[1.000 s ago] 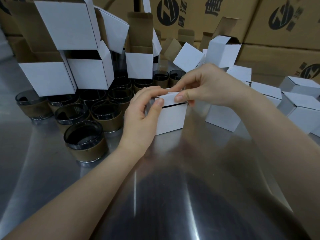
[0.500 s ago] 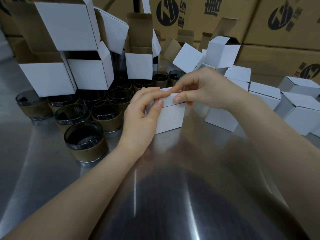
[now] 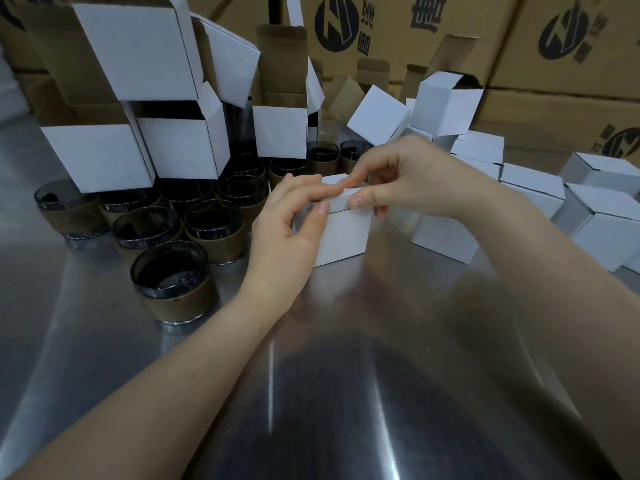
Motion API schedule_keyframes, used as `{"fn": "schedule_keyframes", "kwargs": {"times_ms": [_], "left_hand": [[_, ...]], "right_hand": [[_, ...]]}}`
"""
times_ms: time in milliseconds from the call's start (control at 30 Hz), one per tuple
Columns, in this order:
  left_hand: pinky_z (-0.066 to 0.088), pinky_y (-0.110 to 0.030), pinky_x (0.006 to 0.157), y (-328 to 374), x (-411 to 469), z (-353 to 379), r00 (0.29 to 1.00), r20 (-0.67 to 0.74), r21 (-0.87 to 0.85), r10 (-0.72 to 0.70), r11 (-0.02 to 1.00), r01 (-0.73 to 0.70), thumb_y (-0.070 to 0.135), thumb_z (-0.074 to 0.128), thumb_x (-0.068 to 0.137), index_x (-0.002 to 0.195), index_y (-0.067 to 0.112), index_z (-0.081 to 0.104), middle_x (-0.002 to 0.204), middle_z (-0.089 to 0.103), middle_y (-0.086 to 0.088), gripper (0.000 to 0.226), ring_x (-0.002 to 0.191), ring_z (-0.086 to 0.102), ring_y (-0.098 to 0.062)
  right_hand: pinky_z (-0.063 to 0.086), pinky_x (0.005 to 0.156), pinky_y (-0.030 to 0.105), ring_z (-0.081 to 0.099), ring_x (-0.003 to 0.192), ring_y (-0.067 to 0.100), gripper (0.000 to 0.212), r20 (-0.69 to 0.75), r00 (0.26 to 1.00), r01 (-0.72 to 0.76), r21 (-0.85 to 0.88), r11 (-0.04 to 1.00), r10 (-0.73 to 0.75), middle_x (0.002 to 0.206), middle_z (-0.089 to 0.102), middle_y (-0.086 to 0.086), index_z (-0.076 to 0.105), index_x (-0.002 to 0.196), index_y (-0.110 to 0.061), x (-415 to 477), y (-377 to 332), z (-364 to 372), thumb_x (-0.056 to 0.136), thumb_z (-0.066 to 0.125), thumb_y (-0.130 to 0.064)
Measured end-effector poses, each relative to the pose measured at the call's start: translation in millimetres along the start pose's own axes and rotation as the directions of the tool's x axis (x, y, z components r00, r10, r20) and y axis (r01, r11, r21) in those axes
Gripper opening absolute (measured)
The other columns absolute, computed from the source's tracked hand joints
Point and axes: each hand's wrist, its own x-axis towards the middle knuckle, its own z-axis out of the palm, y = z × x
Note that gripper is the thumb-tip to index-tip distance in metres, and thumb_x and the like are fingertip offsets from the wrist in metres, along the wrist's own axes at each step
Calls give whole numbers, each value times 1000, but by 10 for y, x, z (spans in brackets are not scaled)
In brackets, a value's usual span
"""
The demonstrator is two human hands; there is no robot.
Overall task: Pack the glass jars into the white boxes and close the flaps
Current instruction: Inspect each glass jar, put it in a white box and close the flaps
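Small, cube-shaped white box [image 3: 346,237] of matte card, shown at the centre of the frame, where it stood upright on the table [image 3: 346,393] with its top flap folded down over the opening. The tabletop was smooth brushed steel, glossy enough to carry streaked highlights and a dark reflection in the lower part of the frame. At left centre stood a short cylindrical glass jar [image 3: 173,282] of smoky dark glass with a brown card band round its lower half; further jars [image 3: 214,230] of the same kind were clustered just behind it. Open boxes [image 3: 100,157], white outside and brown inside with flaps raised, were heaped above the jars at the upper left. Closed boxes [image 3: 602,223] lay grouped along the right edge. Large brown corrugated cartons [image 3: 554,46] printed with black logos formed the backdrop across the top. The left hand [image 3: 287,233] gripped the white box from its left side, thumb pressed on the front face just under the top edge and fingers curved narrowly over the flap. The right hand [image 3: 415,181] pinched the flap's front right corner, thumb on its front edge, forefinger laid across the top and the remaining fingers curled behind.
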Motion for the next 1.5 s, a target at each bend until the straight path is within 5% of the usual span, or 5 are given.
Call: {"fn": "schedule_keyframes", "kwargs": {"times_ms": [333,600,833,1300,1500], "left_hand": [[28,-16,112,-16,3,-1,999,15,25,-37,999,37,-5,55,93,103,19,68,126,59,-6,28,136,41,-22],[24,-24,115,-56,-5,23,997,31,109,-74,992,70,5,69,86,95,8,71,130,57,3,10,143,29,-11],[17,-6,105,-64,49,35,997,15,202,-70,977,66,10,72,86,93,13,73,126,56,12,8,143,29,-9],[43,-23,104,-100,-2,30,995,-97,179,-4,984,21,5,63,91,118,20,64,123,48,3,31,117,49,-6],[45,-14,92,-83,-6,33,995,-96,175,-35,983,51,0,55,91,112,18,63,116,53,5,29,103,56,2]], "right_hand": [[42,61,19,60,59,8,18,44,998,-47,-36,998,49,64,65,3,75,99,-26,6,-19,-21,81,77,-30],[39,57,10,51,58,1,37,193,973,-107,-121,987,129,70,63,2,70,118,-31,-38,-45,-88,83,76,-20],[47,66,26,64,76,15,51,259,946,-85,-387,918,197,83,70,2,59,132,-36,-27,-224,-86,84,73,-27],[45,69,36,50,85,18,36,-22,998,-61,-459,886,58,94,51,-3,49,94,-18,50,-283,266,82,71,-44],[32,68,32,54,99,26,43,-111,989,-147,-599,787,100,109,55,3,51,121,-22,84,-129,242,85,68,-39]]}}
